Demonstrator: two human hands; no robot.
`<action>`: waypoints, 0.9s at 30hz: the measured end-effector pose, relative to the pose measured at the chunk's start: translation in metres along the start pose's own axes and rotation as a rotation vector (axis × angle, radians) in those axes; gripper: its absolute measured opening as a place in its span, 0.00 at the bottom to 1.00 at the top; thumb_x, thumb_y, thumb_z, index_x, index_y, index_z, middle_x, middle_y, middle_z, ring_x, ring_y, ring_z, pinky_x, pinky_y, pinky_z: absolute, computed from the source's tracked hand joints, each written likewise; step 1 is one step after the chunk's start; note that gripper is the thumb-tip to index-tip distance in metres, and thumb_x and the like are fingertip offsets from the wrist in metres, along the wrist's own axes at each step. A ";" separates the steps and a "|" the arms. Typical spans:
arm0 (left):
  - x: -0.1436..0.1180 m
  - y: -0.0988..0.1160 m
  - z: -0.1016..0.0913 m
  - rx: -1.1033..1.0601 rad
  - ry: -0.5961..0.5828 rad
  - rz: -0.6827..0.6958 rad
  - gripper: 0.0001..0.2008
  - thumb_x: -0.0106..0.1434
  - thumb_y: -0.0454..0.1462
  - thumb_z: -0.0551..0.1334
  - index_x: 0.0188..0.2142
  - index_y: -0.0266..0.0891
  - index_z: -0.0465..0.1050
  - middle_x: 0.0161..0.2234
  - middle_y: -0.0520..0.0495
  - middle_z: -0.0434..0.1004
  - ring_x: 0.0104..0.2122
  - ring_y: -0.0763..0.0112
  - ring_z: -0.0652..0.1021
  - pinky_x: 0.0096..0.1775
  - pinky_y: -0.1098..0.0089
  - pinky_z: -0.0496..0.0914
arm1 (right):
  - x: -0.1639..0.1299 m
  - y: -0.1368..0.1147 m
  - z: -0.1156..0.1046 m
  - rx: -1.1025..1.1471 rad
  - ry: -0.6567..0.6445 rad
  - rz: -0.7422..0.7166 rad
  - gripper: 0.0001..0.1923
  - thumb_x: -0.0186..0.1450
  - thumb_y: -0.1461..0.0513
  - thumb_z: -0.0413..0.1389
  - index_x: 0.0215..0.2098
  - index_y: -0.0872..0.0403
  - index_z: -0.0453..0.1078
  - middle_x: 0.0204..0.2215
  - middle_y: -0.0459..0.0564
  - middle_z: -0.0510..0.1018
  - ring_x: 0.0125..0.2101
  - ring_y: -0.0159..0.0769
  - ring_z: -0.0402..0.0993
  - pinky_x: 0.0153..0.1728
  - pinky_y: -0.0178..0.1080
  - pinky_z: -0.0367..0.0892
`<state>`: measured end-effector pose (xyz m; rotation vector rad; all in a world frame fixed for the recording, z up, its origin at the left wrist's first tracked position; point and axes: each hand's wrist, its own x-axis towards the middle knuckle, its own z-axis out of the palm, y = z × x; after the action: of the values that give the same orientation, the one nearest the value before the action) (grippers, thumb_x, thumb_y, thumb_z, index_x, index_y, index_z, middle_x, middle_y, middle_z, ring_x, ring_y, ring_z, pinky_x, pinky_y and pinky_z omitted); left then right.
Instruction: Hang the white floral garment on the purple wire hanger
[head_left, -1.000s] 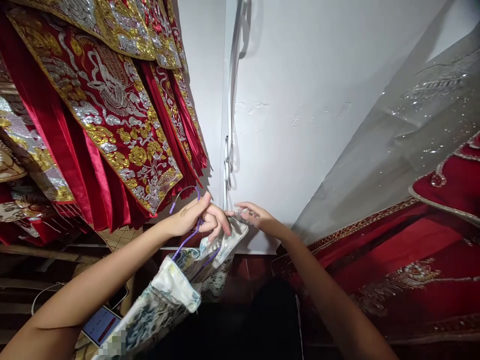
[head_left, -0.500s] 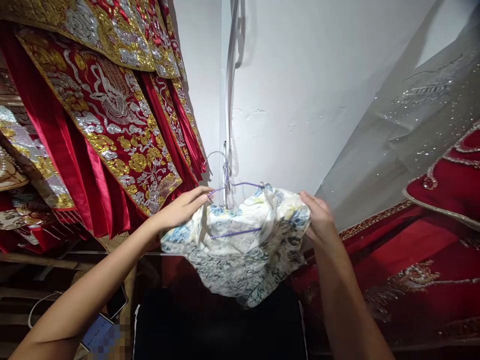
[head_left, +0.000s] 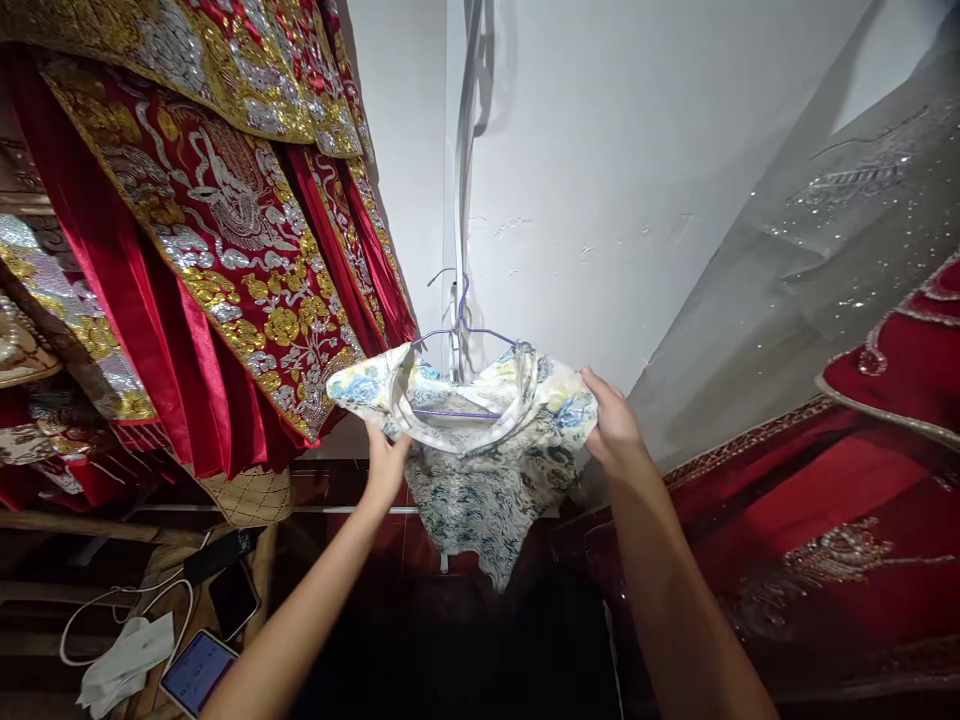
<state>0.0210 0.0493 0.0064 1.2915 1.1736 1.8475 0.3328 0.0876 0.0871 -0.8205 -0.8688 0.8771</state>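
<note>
A white floral top (head_left: pixel 480 480) with blue and yellow print hangs on a thin purple wire hanger (head_left: pixel 487 332), its round neckline facing up. The hanger's bar shows through the neck opening, and its hook rises beside a pale strip on the wall. Below the sleeve on the left, my left hand (head_left: pixel 386 468) is closed on the cloth, with some fingers hidden by the fabric. My right hand (head_left: pixel 616 428) grips the other sleeve's edge, thumb on top and fingers underneath.
Red robes (head_left: pixel 225 200) with gold and silver embroidery hang at the left. A sheer sparkly veil (head_left: pixel 810 260) and a beaded red gown (head_left: pixel 900 400) are at the right. Low at the left, a wooden stool (head_left: pixel 262 560) carries a phone (head_left: pixel 196 672), a black phone (head_left: pixel 234 598), tissue (head_left: pixel 131 665) and white cable.
My left hand has moved from the top of the shoulder down to below the sleeve. The top and hanger have risen slightly, and the hook has turned.
</note>
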 end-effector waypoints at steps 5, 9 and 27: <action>-0.035 -0.016 0.008 -0.104 -0.016 -0.301 0.26 0.56 0.44 0.70 0.52 0.33 0.74 0.51 0.35 0.78 0.53 0.52 0.76 0.56 0.55 0.67 | -0.033 0.024 -0.017 -0.198 0.232 -0.069 0.21 0.59 0.50 0.63 0.43 0.54 0.70 0.40 0.52 0.78 0.46 0.44 0.75 0.47 0.46 0.72; -0.047 -0.020 -0.004 -0.176 0.027 -0.414 0.25 0.57 0.45 0.70 0.50 0.33 0.76 0.53 0.36 0.77 0.55 0.52 0.75 0.58 0.56 0.66 | -0.092 0.061 -0.013 -0.324 0.570 -0.342 0.23 0.59 0.54 0.63 0.49 0.52 0.65 0.49 0.52 0.73 0.47 0.38 0.72 0.50 0.42 0.67; -0.067 0.002 -0.035 -0.182 0.049 -0.395 0.26 0.58 0.45 0.68 0.53 0.36 0.70 0.48 0.38 0.78 0.48 0.55 0.78 0.51 0.57 0.71 | -0.161 0.120 0.048 -0.451 -0.461 0.683 0.16 0.61 0.54 0.52 0.21 0.54 0.65 0.18 0.45 0.70 0.19 0.29 0.60 0.21 0.34 0.54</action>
<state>0.0118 -0.0197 -0.0246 0.8471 1.1592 1.6548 0.1964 0.0048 -0.0431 -1.3815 -1.2399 1.5386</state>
